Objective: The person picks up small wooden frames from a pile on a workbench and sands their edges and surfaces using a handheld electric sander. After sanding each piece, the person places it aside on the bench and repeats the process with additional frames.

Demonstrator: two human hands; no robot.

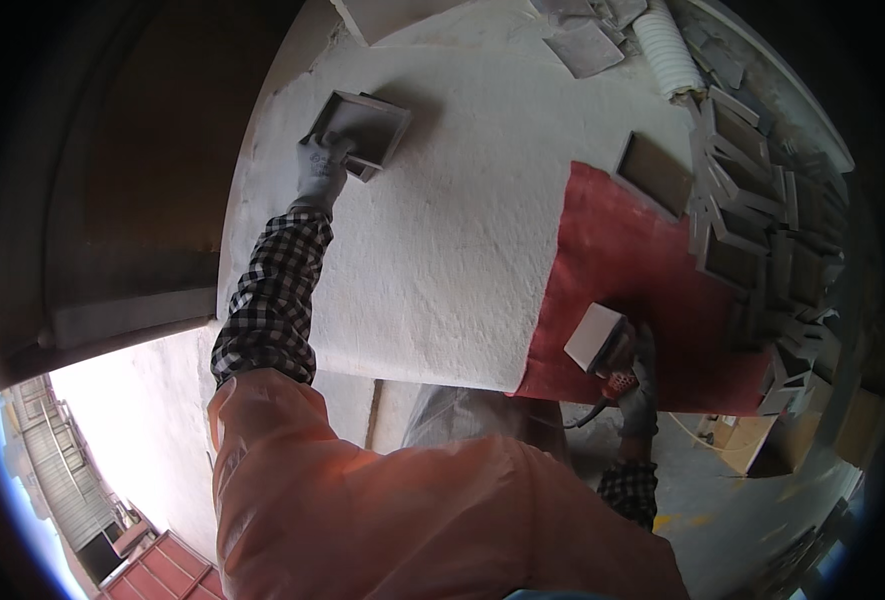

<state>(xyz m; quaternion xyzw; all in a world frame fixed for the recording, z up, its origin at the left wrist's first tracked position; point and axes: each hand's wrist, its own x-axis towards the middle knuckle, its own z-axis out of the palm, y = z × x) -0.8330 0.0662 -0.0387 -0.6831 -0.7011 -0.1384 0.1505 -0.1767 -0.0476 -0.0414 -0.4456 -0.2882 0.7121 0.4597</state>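
My left hand (324, 169), in a pale work glove, reaches far out over the table. Its fingers curl over the near edge of a shallow grey rectangular tray (366, 127). Part of a second frame (360, 171) shows just below that tray. Close to my body, my right hand (641, 386), also gloved, grips a corded electric sander (619, 381). The sander is tilted, so its flat pale pad (594, 336) faces up and outward. Beneath it lies a red cloth (615, 247), part of which is in dark shadow.
Several similar trays (739, 176) are heaped along the right side, and one tray (654, 176) rests partly on the cloth. A white ribbed hose (666, 49) and flat pieces (583, 49) lie at the far edge. Pale fabric (442, 255) covers the table; an open cardboard box (757, 442) stands below.
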